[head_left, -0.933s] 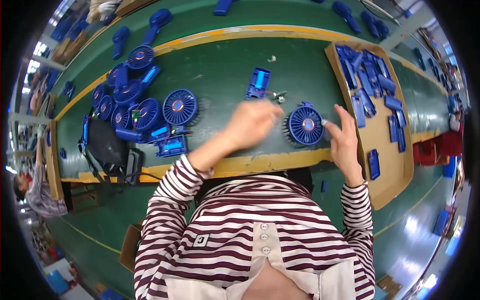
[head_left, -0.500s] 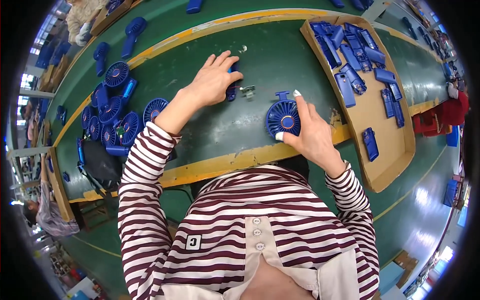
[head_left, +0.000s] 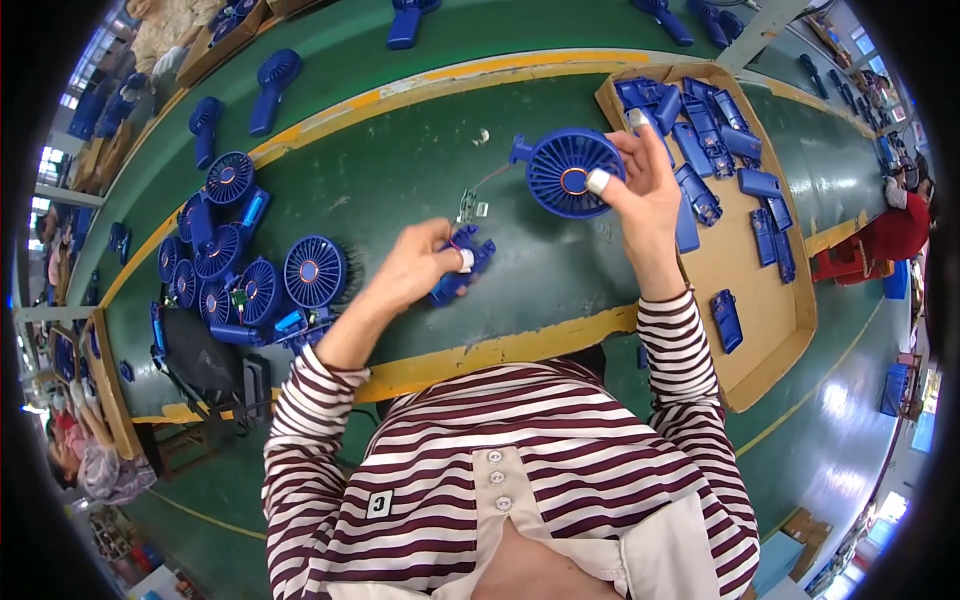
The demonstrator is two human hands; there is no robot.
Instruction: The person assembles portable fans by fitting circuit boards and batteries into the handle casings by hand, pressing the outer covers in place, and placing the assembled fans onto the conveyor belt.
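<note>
My right hand (head_left: 645, 185) grips a round blue fan head (head_left: 560, 172) by its rim, lifted over the green table, with a white-covered thumb on the grille. My left hand (head_left: 418, 262) is closed on a blue plastic handle shell (head_left: 476, 250), its white-covered thumb across it. Between the two parts a small green circuit board (head_left: 467, 207) hangs on thin wires that run toward the fan head. The left fingertips are partly hidden behind the shell.
Several blue fan heads (head_left: 315, 272) crowd the table's left side, beside a black bag (head_left: 200, 350). A cardboard tray (head_left: 765, 340) of blue shells stands at right. Finished-looking handheld fans (head_left: 270, 90) lie beyond the yellow strip. Other people sit at the far left and right.
My right hand has raised the fan head off the table and away from me. My left hand has drawn the handle shell nearer and lifted it, the board trailing along.
</note>
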